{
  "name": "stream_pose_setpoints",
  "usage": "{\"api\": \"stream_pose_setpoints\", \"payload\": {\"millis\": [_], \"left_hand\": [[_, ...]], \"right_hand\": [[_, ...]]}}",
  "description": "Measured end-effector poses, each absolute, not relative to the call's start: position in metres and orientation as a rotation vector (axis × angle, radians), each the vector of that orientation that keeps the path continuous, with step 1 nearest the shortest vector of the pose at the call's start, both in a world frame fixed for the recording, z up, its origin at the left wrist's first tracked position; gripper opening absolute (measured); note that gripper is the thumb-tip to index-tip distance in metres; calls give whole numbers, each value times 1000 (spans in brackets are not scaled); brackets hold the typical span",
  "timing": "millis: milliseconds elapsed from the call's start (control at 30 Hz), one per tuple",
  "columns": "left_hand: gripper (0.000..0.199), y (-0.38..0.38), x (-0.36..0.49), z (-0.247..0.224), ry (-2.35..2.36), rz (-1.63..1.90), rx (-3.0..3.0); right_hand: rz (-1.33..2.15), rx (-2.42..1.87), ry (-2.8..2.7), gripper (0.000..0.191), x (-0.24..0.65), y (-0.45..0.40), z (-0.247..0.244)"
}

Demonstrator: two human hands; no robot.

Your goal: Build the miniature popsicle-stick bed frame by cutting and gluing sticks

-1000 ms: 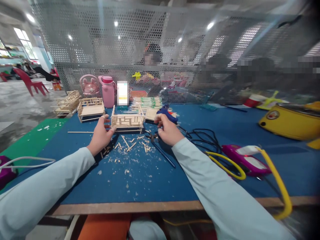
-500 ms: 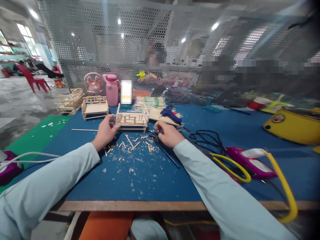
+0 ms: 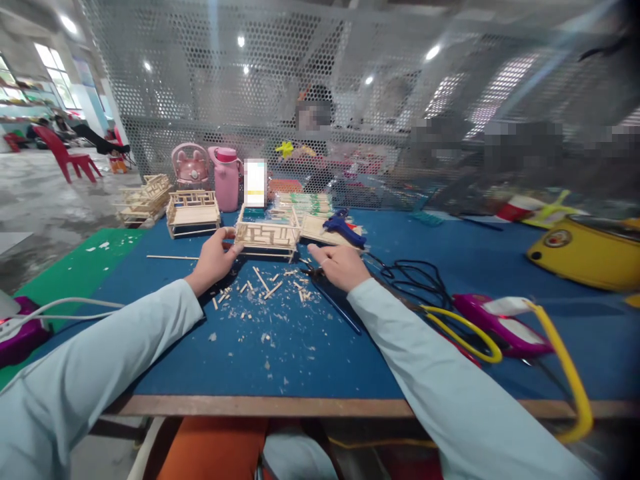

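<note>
My left hand (image 3: 214, 261) grips the left end of a miniature bench (image 3: 267, 235) made of thin wooden sticks, thumb in front and fingers behind. The bench stands on the blue tabletop with its lattice side towards me. My right hand (image 3: 343, 267) is to the right of the bench, apart from it, with its fingers curled together. Whatever they may pinch is hidden. Below that hand lie dark-handled pliers (image 3: 336, 305), partly covered by it. Cut stick pieces (image 3: 265, 283) are scattered in front of the bench. A blue glue gun (image 3: 345, 228) rests just behind the right hand.
Another stick bench (image 3: 194, 213) and a stack of stick models (image 3: 145, 199) stand at left. A pink bottle (image 3: 227, 180) and a lit phone (image 3: 255, 183) stand behind. Black cable (image 3: 420, 283), a purple power strip (image 3: 500, 323) and a yellow container (image 3: 585, 253) occupy the right.
The view has shifted slightly. My right index finger has straightened a little beside the pliers. My left hand stays at the bench's left end.
</note>
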State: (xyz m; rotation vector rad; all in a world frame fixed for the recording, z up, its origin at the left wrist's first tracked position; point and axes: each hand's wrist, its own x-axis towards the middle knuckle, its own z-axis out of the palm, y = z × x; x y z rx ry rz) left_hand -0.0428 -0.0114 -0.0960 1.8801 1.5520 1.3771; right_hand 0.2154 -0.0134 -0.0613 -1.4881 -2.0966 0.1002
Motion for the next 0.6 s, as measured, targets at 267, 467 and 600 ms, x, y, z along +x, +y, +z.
{"api": "stream_pose_setpoints", "payload": {"millis": [267, 467, 600], "left_hand": [[30, -13, -41, -96, 1553, 1372, 1869], [45, -21, -38, -94, 1585, 1426, 1820], [48, -29, -36, -87, 1657, 1598, 1939]], "right_hand": [[205, -1164, -2643, 24, 187, -31, -60], [-17, -1263, -2713, 19, 169, -26, -73], [17, -1161, -2666, 18, 171, -29, -72]]}}
